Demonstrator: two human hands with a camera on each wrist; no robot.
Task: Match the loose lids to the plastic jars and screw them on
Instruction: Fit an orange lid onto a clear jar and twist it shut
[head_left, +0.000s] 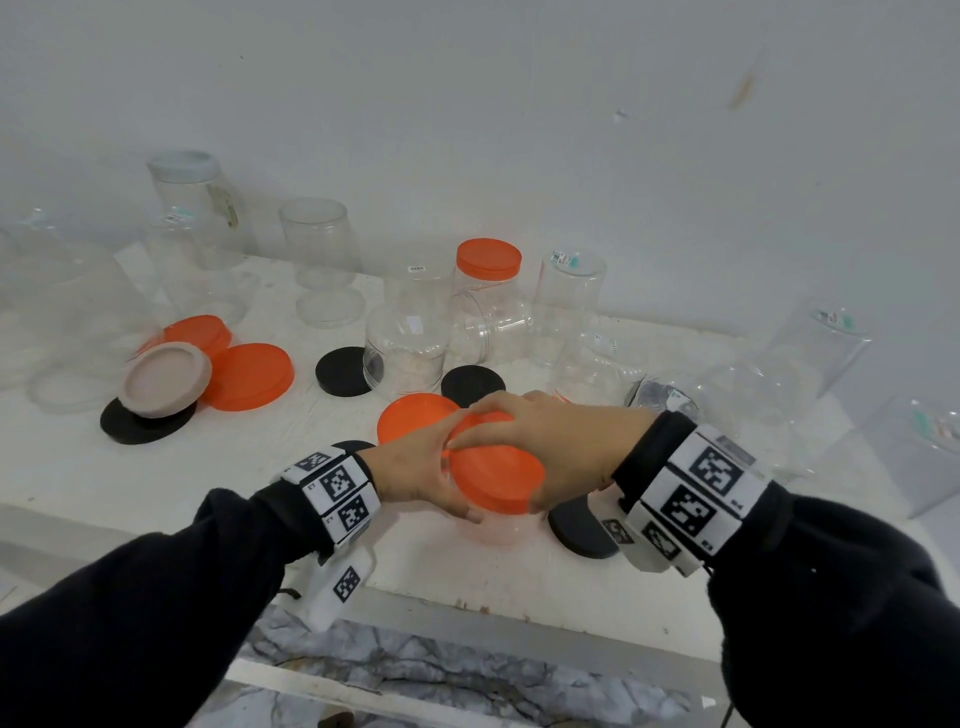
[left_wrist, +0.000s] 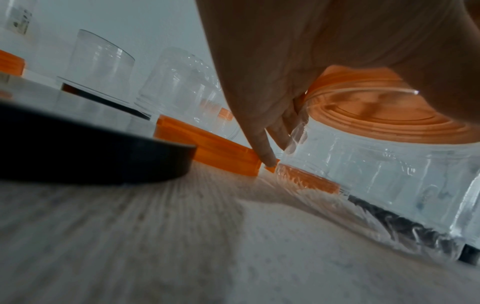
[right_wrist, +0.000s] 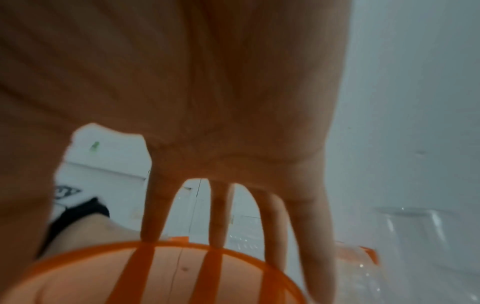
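1. Holding a clear plastic jar (left_wrist: 376, 170) steady with my left hand (head_left: 421, 467), fingers curled round its side just under the rim; the jar stands on the white bench (head_left: 171, 483) in the lower middle of the head view.
2. My right hand (head_left: 545, 441) lies over the orange lid (head_left: 493, 478) that sits on the jar's mouth, fingers spread and bent down over its far edge, thumb on the near edge, so I am gripping the lid.
3. In the right wrist view my fingers (right_wrist: 152, 216) reach down to the lid's rim (right_wrist: 166, 244) and their shadows fall across its translucent top.
4. Crowding the jar: a loose orange lid (head_left: 410, 421) lies flat just behind my left hand, touching or nearly touching the jar, and my left little finger (left_wrist: 265, 150) points down beside it.
5. A black lid (head_left: 582, 525) lies flat at the lower right of the jar, partly under my right wrist; another black lid (head_left: 472, 384) lies just behind my hands, and a third (head_left: 343, 371) left of that.
6. A black lid (left_wrist: 91, 148) fills the left of the left wrist view, close to my wrist.
7. In the left of the head view, two orange lids (head_left: 249, 376), a beige lid (head_left: 166, 379) and a black lid (head_left: 130, 428) overlap in a heap.
8. Clear open jars stand and lie along the back, one (head_left: 405, 348) right behind the black lids; one jar (head_left: 488, 270) in the upper middle already wears an orange lid.
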